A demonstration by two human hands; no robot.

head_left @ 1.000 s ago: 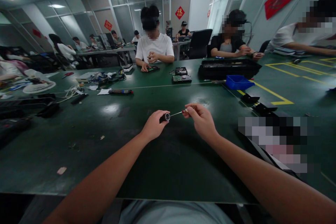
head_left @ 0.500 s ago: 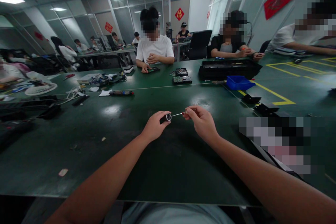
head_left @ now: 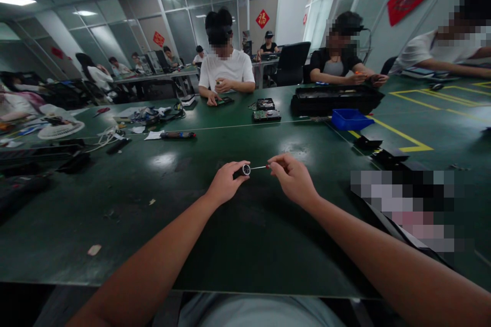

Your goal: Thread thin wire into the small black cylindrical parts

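Observation:
My left hand is closed around a small black cylindrical part with a pale ring at its end, held above the green table. In my right hand is a thin screwdriver with a red handle end, pinched between thumb and fingers. Its metal shaft points left and its tip meets the ringed end of the black part. Most of the screwdriver's handle is hidden by my fingers.
Farther back lie a dark pen-like tool, circuit-board drives, a long black casing and a blue scoop. Black brackets lie at the right. Cables and a white round guard are at left. A person sits opposite.
Both hands keep their grips and nearly the same places. My right fingers have shifted slightly around the screwdriver, and its shaft looks more level.

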